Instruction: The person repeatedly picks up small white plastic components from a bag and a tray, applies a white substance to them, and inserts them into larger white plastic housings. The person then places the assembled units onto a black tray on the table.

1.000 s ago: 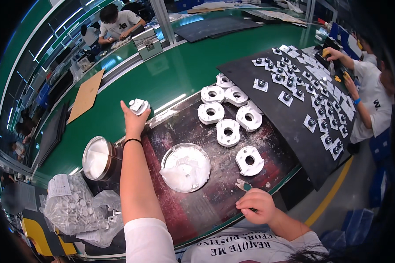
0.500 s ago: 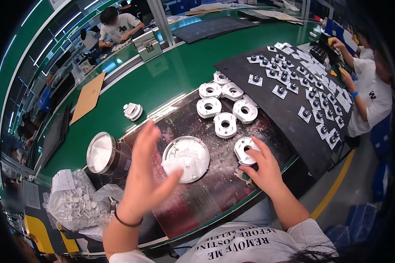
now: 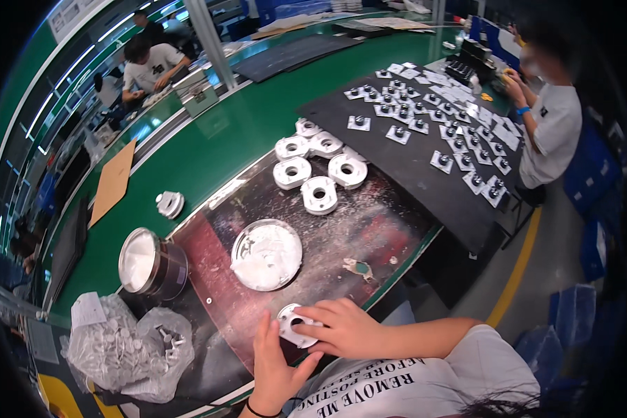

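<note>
A white round housing with a central hole [image 3: 287, 318] is at the near edge of the work board, close to my body. My right hand [image 3: 345, 331] grips it from the right, fingers over its face and near the hole. On its other side is my left hand [image 3: 277, 369], fingers stretched upward and thumb apart; whether it touches the housing I cannot tell. Beyond the hands lies a round dish [image 3: 298, 263] with white paste [image 3: 265, 256]. Several similar white housings [image 3: 319, 196] are grouped at the board's far side.
Left of the dish stands a tin of white paste [image 3: 168, 268], behind a plastic bag of small parts [image 3: 111, 348]. A lone white piece [image 3: 170, 204] sits on the green table [image 3: 209, 139]. Right, a black mat [image 3: 397, 174] carries rows of square-plated parts [image 3: 398, 134]; a co-worker [image 3: 554, 118] sits beyond.
My right hand has brought the white housing from the board's right side leftward and nearer to me. My left hand has come down from beside the dish to the housing. The view has shifted.
</note>
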Action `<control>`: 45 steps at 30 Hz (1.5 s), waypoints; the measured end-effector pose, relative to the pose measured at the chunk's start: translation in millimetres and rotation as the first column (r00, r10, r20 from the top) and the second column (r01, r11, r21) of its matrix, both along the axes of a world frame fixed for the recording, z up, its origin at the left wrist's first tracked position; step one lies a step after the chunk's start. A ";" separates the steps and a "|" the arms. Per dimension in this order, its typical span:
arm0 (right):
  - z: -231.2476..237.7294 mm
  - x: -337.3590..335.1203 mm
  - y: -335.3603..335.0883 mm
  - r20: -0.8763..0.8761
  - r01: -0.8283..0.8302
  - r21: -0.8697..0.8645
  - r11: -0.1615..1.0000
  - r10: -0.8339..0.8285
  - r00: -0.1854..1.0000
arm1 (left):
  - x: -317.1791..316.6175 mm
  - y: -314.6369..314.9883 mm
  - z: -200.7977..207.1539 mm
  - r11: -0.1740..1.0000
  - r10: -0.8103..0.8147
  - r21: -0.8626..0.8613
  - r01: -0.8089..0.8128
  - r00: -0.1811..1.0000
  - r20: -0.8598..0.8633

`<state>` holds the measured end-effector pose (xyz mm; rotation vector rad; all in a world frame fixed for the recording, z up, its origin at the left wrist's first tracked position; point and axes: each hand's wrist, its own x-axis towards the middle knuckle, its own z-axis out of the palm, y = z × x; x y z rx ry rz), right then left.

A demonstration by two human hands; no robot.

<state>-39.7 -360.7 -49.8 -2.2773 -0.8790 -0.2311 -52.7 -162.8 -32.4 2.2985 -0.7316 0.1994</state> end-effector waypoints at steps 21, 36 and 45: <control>71.3 100.3 -265.7 0.113 0.760 -0.538 0.364 -0.862 0.493 | -5.7 0.2 -23.7 0.988 0.152 -0.012 -0.154 0.986 -0.071; 106.8 37.1 -105.1 -0.473 0.205 0.031 0.978 -0.166 0.865 | 8.6 -16.9 31.4 0.997 -0.072 0.031 0.065 0.894 0.442; 80.8 28.5 -39.5 -0.663 0.037 0.352 0.935 0.221 0.716 | 13.4 -21.6 44.7 0.987 -0.012 -0.145 0.068 0.932 0.362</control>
